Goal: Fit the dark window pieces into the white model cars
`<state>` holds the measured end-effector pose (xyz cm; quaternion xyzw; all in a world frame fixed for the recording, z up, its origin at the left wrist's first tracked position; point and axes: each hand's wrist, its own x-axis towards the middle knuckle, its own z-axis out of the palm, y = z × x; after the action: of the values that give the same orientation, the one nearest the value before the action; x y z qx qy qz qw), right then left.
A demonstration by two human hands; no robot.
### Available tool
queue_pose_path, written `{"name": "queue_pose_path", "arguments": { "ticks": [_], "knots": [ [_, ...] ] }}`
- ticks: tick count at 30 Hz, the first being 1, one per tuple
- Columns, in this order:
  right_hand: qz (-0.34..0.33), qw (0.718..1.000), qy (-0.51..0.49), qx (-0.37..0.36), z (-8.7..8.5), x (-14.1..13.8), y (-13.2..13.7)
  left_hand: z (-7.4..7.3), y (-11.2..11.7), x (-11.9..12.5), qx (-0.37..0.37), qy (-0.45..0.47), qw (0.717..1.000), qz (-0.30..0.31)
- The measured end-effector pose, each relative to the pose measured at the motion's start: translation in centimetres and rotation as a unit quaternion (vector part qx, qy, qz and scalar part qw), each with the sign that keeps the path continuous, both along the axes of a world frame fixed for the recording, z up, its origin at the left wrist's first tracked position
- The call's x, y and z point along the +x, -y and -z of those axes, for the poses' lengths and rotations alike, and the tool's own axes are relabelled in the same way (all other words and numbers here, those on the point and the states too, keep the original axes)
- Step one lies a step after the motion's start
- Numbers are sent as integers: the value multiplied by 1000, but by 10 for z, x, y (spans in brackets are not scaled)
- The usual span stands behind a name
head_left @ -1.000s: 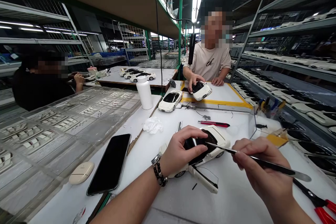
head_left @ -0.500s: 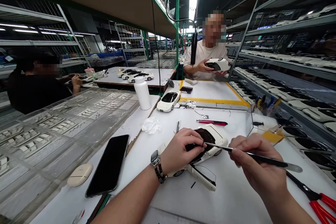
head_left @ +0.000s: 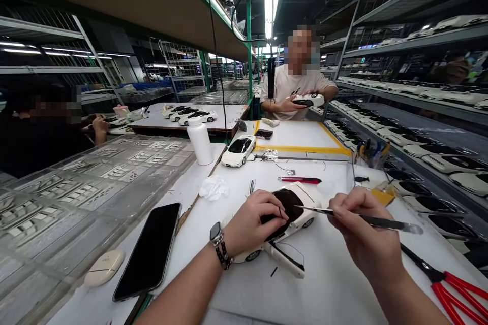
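Note:
A white model car [head_left: 305,194] with a dark roof stands on the white worktop, its near door [head_left: 284,259] swung out. My left hand [head_left: 257,221] lies over the car's middle, thumb and fingers closed on what looks like a small thin black piece [head_left: 281,211]. That piece is mostly hidden by the fingers. My right hand [head_left: 362,228] grips metal tweezers [head_left: 389,222], their tips pointing left above the dark roof, a little apart from my left fingertips. A short black strip [head_left: 274,271] lies by the open door.
Red-handled cutters [head_left: 444,277] lie at right, a red pen-like tool [head_left: 301,180] behind the car. At left are a phone [head_left: 148,251], a cream case [head_left: 104,267], crumpled tissue [head_left: 214,188], a white bottle [head_left: 200,142] and parts trays [head_left: 76,203]. Another person [head_left: 297,86] holds a model car opposite.
The tweezers' tips have drawn back from my left fingertips. My left fingers have curled lower onto the car. The view has shifted slightly, and the person opposite has turned their car.

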<state>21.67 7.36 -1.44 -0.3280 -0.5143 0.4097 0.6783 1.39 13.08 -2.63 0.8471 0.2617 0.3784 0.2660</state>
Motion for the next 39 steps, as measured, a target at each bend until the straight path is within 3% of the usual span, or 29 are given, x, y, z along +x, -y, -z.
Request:
{"name": "queue_pose_path", "arguments": {
  "ticks": [3,6,11,15,20,31,35,39],
  "knots": [
    [38,997,67,-2,5,4,-5,-1,1,1,-17,18,1000,-14],
    [35,985,169,-9,12,5,-10,-1,2,2,-33,30,999,-22],
    [4,940,340,-18,14,5,-12,-2,3,1,-56,34,998,-16],
    [-21,907,421,13,10,9,-11,-4,3,0,-74,32,997,-10],
    [-46,892,448,44,9,14,-11,-6,4,0,-88,28,996,-2],
    [-68,876,477,26,11,14,-13,-6,5,0,-86,25,996,5],
    [-54,885,462,26,11,15,-14,-7,4,0,-83,22,996,4],
    [-23,911,411,28,7,13,-14,-10,3,0,-86,9,996,9]
  ]
}}
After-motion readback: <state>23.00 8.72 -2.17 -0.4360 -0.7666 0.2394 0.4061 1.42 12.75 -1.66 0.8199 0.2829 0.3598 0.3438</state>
